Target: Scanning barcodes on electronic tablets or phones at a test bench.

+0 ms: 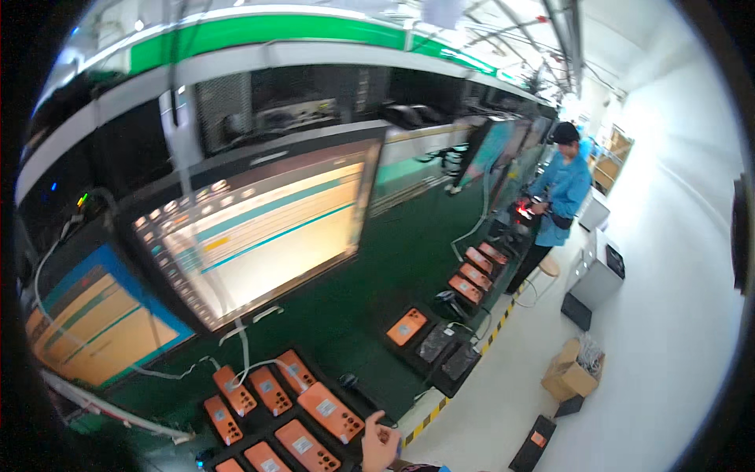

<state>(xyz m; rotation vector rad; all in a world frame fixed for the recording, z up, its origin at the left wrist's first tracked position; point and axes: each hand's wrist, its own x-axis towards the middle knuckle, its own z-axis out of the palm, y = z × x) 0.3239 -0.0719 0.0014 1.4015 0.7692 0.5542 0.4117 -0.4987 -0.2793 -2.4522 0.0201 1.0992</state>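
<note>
My right hand [379, 447] comes in at the lower edge, its fingers bent at the right end of an orange phone [330, 412]. This phone looks larger and nearer than those around it, camera side up with a white label on its back; the hand seems to grip its edge, though part of the grip is hidden. Around it, several more orange phones [269, 392] lie back up in black trays on the dark green bench [314, 338]. White cables reach some of the phones at the back. My left hand is out of view.
Two monitors [267, 228] stand behind the phones. Farther right along the bench are another black tray with an orange phone [407, 326] and dark devices. A co-worker in blue [568, 189] stands at the far end. An open carton [570, 377] sits on the floor beyond the striped bench edge.
</note>
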